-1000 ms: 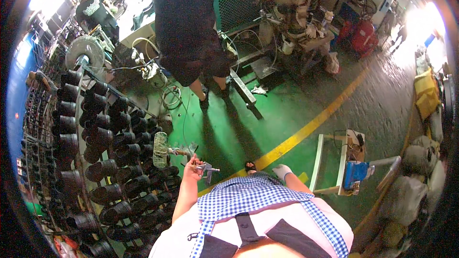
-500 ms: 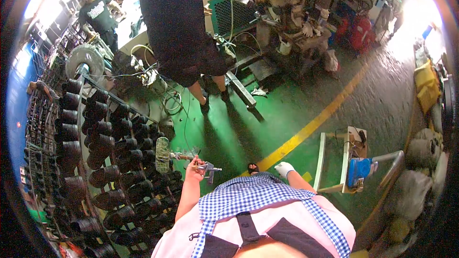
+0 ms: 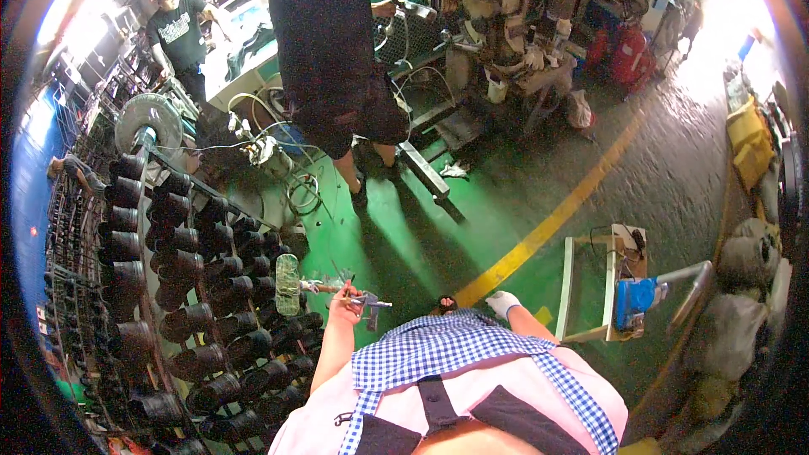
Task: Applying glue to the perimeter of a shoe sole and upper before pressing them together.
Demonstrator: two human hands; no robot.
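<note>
My left hand point(image 3: 345, 308) is raised at the left of my body, its fingers closed at the end of a grey gun-shaped tool point(image 3: 372, 307), which sticks out to the right with its grip pointing down. A thin dark strip rises by the fingertips; its kind is too small to tell. Just left of that hand is a flat, pale, oblong pad point(image 3: 286, 285) on a short rod. In a white glove, my right hand point(image 3: 504, 303) hangs low by the edge of my checked apron point(image 3: 447, 345). How its fingers lie is not clear, and no object shows in it.
Racks of black boots point(image 3: 190, 320) fill the left side. Ahead, a person in dark clothes point(image 3: 324, 50) stands at a machine point(image 3: 480, 8); another person point(image 3: 175, 29) is farther left. A wooden frame with a blue motor point(image 3: 634, 305) stands right, near wrapped bundles point(image 3: 742, 329).
The person ahead has shifted right, an arm now bent at the machine. At the far left, the other person's pose has changed. My left hand and the grey tool sit slightly lower in view.
</note>
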